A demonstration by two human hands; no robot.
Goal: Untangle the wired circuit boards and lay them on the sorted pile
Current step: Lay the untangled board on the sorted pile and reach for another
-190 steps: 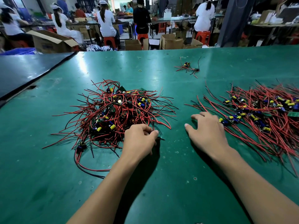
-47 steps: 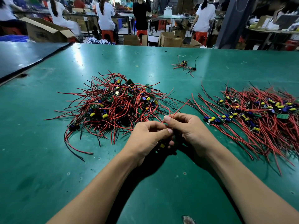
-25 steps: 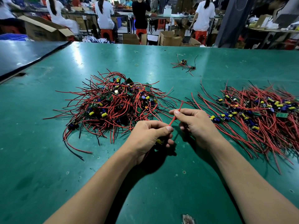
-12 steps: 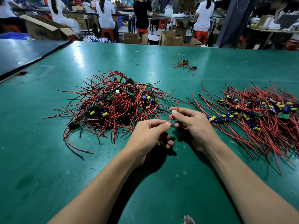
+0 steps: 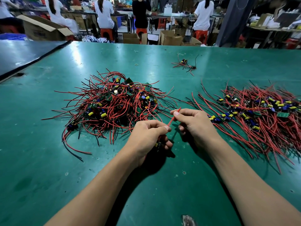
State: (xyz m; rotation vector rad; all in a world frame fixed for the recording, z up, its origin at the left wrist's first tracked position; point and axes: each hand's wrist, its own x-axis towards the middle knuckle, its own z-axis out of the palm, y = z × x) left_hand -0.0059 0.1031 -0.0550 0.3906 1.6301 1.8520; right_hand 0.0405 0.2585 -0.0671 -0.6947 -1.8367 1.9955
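Untangling is the step in hand. The left hand (image 5: 146, 136) is curled round what looks like a small board (image 5: 156, 145), mostly hidden under its fingers, and pinches the base of a red wire (image 5: 171, 121) between thumb and forefinger. The right hand (image 5: 195, 124) pinches the same wire higher up, near its free end, so the wire runs straight and slanted between them. This piece is held just in front of the tangled heap (image 5: 117, 105), with the sorted pile (image 5: 260, 111) off to the right, its wires lying roughly side by side. The next move, as I judge it, calls for smoothing the wire out, then carrying the board right and laying it in line with the others without snagging them. The green table (image 5: 48, 176) is glossy and scuffed, with a small stray bundle (image 5: 184, 64) farther back. Beyond it, people (image 5: 104, 13) in white tops sit on red stools (image 5: 106, 32) at benches among open cardboard boxes (image 5: 44, 30).
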